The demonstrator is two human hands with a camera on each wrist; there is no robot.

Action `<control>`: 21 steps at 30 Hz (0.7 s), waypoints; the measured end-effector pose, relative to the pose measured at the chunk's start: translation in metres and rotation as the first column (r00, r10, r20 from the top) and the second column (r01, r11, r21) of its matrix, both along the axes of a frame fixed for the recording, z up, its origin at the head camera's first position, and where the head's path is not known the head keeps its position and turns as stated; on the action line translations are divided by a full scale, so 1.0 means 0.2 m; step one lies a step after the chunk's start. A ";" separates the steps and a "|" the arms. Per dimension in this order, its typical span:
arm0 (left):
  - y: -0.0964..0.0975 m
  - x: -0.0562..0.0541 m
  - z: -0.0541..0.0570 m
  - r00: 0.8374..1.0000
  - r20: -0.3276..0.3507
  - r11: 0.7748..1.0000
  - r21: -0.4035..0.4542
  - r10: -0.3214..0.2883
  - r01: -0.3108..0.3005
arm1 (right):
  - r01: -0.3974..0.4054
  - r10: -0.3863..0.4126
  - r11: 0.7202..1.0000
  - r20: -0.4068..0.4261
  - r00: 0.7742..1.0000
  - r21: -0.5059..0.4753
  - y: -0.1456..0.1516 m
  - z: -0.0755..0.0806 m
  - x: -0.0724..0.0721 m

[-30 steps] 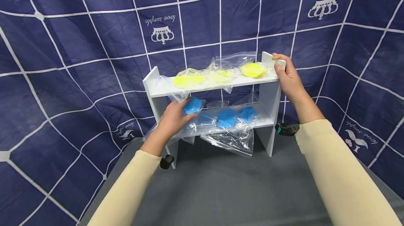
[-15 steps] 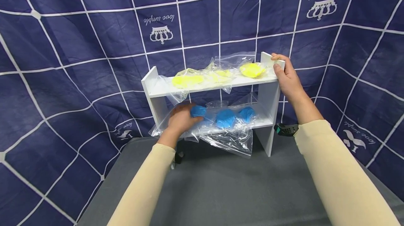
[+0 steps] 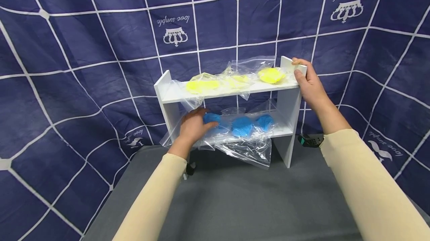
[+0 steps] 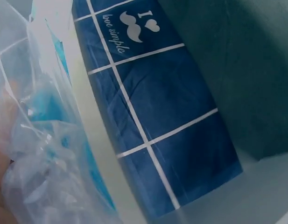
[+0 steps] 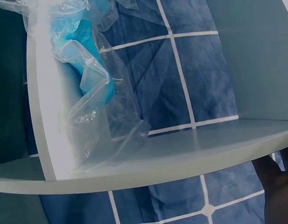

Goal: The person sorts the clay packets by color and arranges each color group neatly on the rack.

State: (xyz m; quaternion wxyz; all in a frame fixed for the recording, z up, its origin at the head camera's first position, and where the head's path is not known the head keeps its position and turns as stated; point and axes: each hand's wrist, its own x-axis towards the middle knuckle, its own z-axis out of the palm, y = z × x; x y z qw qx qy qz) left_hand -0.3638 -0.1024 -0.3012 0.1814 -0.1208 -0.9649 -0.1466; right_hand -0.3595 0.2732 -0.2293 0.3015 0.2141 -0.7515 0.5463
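Note:
My left hand (image 3: 193, 127) is at the left of the lower shelf, thumb and fingers around a blue lump in a clear plastic bag (image 3: 211, 118). Part of that lump hides behind the hand. To its right lie two more bagged blue lumps, one round (image 3: 242, 126) and one smaller (image 3: 265, 122). With my right hand (image 3: 309, 84) I grip the top of the right side panel of the white shelf unit (image 3: 228, 92). The left wrist view has clear plastic (image 4: 45, 163) near the hand's edge; the right wrist view has a bagged blue lump (image 5: 87, 56) on the shelf board.
On the upper shelf lie bagged yellow lumps, one at the left (image 3: 202, 86), one in the middle (image 3: 237, 81) and one at the right (image 3: 271, 75). A loose bag end (image 3: 250, 152) hangs below the lower shelf. Behind stands a blue grid-patterned cloth (image 3: 215, 20); below is a grey surface (image 3: 235, 200).
My left hand has moved right and inward with the bagged blue lump, bringing it down onto the lower shelf beside the others. The right hand has kept its grip on the side panel.

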 end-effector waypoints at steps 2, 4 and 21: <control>0.02 0.02 0.01 0.999 -0.047 0.999 -0.047 0.000 -0.002 | 0.017 -0.017 0.999 0.002 1.000 0.041 0.02 0.00 0.01; 0.04 0.04 0.03 0.995 -0.096 0.995 -0.096 -0.011 0.002 | 0.032 -0.033 0.996 0.008 0.999 0.089 0.05 -0.01 0.03; -0.24 0.45 -0.15 0.685 -0.708 0.976 -0.029 -0.171 0.214 | 0.254 -0.324 0.824 0.054 0.944 0.506 0.19 -0.43 0.33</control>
